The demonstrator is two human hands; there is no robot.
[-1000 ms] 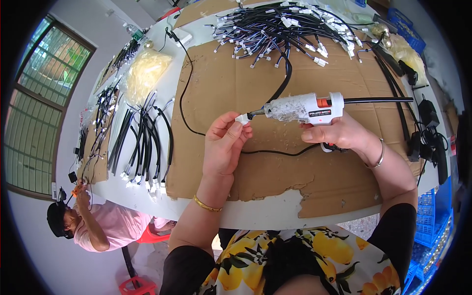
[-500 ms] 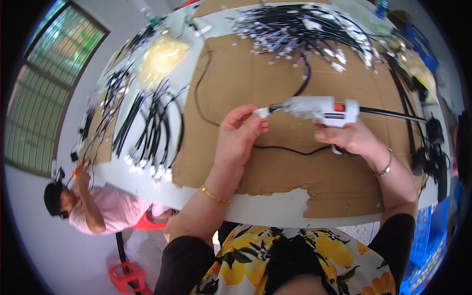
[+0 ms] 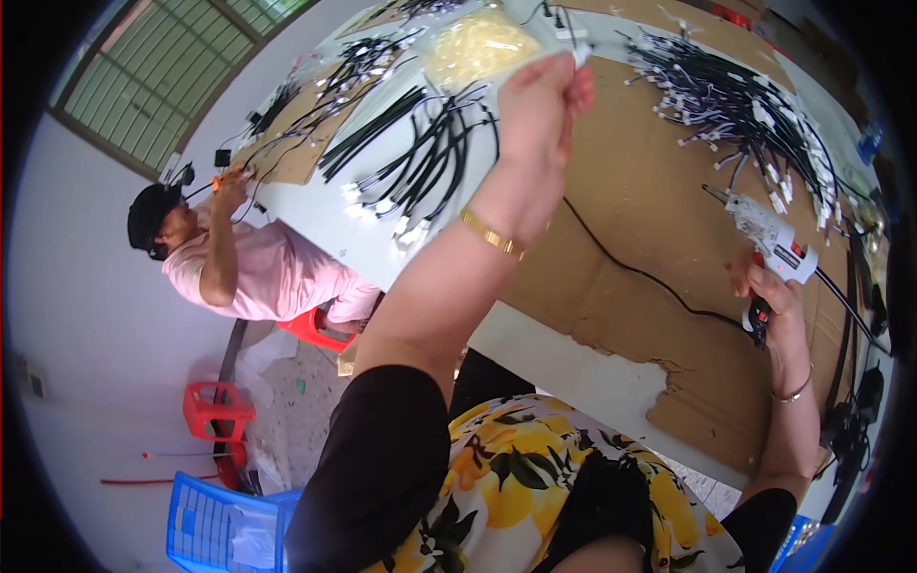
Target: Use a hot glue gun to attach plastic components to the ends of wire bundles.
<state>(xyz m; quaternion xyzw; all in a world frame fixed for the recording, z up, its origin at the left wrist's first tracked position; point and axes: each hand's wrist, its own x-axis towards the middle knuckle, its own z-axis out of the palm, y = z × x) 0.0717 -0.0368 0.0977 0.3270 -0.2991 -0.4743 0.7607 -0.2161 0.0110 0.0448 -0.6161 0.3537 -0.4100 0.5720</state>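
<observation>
My left hand [image 3: 537,105] is stretched far out over the table's left part, pinching a small white connector [image 3: 579,54] at its fingertips, just above a row of black cables with white plugs [image 3: 420,162]. My right hand [image 3: 776,296] grips the handle of a white hot glue gun [image 3: 772,234] at the right, its nozzle pointing up and left over the brown cardboard sheet [image 3: 659,201]. A black cord [image 3: 638,272] runs across the cardboard toward the gun.
A big heap of black cables with white connectors [image 3: 735,91] lies at the far right. A clear bag of pale parts [image 3: 478,43] sits far ahead. Another person in a pink top [image 3: 248,267] works at the table's left end. Red stools [image 3: 215,411] and a blue crate [image 3: 224,530] are on the floor.
My left hand left the glue gun's nozzle and reached far forward-left with the white connector. The view swung left, and the glue gun with my right hand now sits at the right.
</observation>
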